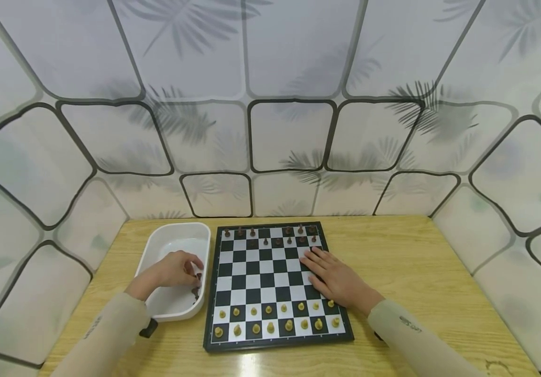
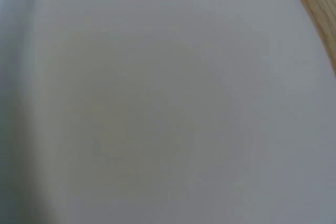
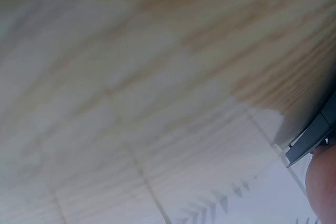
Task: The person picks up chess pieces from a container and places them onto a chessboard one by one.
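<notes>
My left hand (image 1: 176,269) is down inside a white plastic tub (image 1: 160,308), thumb and fingers curled round a dark brown chess piece (image 1: 198,276). More dark pieces (image 1: 196,293) lie beside it along the tub's right wall. On the right side of the chessboard (image 1: 267,281) rests my right hand (image 1: 333,276), its fingers extended across the edge squares. Dark brown pieces (image 1: 265,241) stand in two rows at the far end, with gaps on the left and centre. Two rows of yellow pieces (image 1: 271,327) line the near end. A blurred tub wall (image 2: 168,98) fills the left wrist view.
Board and tub sit side by side on a wooden table (image 1: 393,251). A patterned wall covering (image 1: 289,136) encloses the table at the back and both sides. The right wrist view shows blurred wood grain (image 3: 157,77) and a dark board edge (image 3: 315,135).
</notes>
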Motion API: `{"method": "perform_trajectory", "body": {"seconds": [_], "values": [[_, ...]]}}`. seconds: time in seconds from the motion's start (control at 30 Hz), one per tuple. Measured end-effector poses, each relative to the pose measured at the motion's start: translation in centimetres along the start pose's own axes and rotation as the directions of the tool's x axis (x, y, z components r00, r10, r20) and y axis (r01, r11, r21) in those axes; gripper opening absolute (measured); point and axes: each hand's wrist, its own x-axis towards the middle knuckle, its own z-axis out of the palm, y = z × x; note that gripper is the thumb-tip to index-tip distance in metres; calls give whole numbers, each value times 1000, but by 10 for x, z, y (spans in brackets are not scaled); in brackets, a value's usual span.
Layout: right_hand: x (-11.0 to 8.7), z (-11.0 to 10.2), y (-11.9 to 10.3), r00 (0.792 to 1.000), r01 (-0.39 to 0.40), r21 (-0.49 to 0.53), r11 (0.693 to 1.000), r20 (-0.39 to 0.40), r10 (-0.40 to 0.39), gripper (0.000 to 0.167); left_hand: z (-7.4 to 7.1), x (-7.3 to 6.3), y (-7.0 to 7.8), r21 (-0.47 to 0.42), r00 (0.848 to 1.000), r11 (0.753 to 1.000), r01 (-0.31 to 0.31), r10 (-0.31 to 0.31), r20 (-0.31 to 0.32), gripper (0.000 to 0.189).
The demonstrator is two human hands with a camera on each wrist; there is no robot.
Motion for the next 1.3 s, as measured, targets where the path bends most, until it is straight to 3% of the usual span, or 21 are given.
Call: {"method": "perform_trajectory", "body": {"seconds": [0.2, 0.57, 0.97, 1.3], "values": [[-1, -1, -1, 1000, -2, 22, 1000, 0, 2, 58, 1, 1, -3, -6, 999, 999, -34, 34, -13, 34], [0, -1, -1, 1000, -8, 9, 1000, -6, 8, 59, 2, 0, -12, -16, 995, 1000, -7, 5, -95, 20], [0, 1, 0, 1000, -1, -12, 1000, -25, 0, 59, -4, -4, -11, 22, 999, 999, -44, 44, 4, 14], [0, 1, -1, 1000, -4, 6, 1000, -11, 4, 59, -3, -10, -11, 16, 999, 999, -45, 45, 8, 9]]}}
